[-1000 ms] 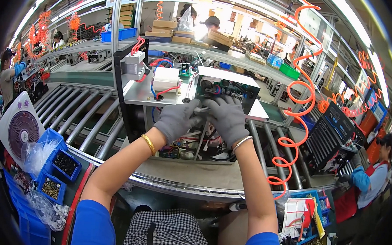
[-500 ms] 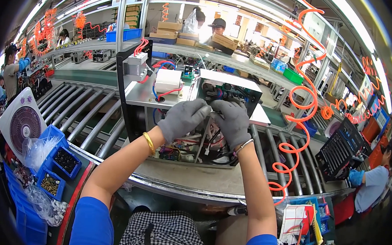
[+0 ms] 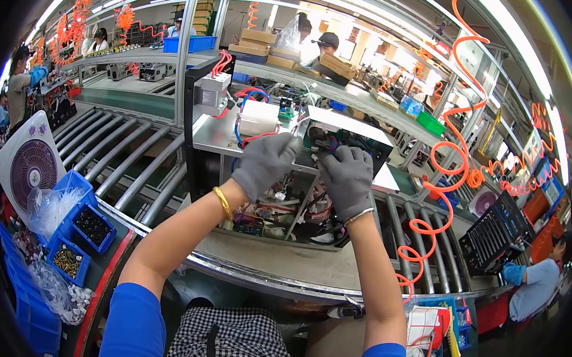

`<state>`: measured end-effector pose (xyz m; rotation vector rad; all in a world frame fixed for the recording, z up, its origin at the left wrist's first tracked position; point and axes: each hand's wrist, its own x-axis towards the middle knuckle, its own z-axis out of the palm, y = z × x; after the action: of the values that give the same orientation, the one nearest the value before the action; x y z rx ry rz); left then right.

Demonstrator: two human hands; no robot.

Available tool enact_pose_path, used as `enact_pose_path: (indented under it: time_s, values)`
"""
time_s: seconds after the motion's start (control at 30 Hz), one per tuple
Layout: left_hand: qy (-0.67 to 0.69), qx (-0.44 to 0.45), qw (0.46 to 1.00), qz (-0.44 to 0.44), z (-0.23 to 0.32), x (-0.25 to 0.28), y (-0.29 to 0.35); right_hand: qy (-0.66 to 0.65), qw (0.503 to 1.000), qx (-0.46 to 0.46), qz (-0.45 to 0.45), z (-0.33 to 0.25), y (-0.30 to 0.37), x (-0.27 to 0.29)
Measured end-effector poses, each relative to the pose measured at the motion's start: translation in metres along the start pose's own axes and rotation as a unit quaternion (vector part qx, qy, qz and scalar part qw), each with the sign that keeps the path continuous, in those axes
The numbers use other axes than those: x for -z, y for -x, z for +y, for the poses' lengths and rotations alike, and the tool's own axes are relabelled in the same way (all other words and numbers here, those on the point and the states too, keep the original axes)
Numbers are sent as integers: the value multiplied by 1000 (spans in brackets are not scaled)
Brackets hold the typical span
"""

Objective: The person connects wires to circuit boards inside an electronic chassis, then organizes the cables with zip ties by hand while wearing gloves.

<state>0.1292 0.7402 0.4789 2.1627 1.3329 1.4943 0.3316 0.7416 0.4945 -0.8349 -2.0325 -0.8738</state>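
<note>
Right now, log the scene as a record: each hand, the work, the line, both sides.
Left hand: grey-gloved, fingers curled, at the open electronics chassis; grip unclear
Right hand: grey-gloved, beside the left with a gap, fingers bent; grip unclear
Chassis: wires exposed; white cylindrical component on metal deck
Line: roller conveyor left and right of the chassis
Left side: white box fan, blue bins of small parts
Right side: orange coiled hose, black slotted unit near a co-worker

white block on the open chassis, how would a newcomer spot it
Find the open chassis at mid-picture. On its silver top plate, beyond the gloved left hand, sits the white block, with blue and red wires beside it. Its white body sets it apart from the grey block on its left and the green circuit board on its right.
</note>
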Motion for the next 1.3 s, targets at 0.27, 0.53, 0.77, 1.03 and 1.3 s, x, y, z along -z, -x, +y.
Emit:
enact_pose_path:
  time_s: [0.27, 0.53, 0.77, 1.03, 1.3]
  values:
    - [145, 66, 986, 46, -20, 25, -5, 95, 995, 9, -28, 2, -10, -11]
    - [59, -19, 994, 90, -28, 21, -7, 155, 987, 49, -8, 2, -12, -20]
    - [71, -29, 992, 96, -33, 18, -6, 158, 986, 54, -20, 3, -6, -22]
    - [48, -51, 991, 117, -41, 13, -15, 180, 981, 46, -57, -3, -19, -29]
    - [46, -15, 993, 108, -33, 15, -11, 148, 985, 62, -56, 2, -14, -17]
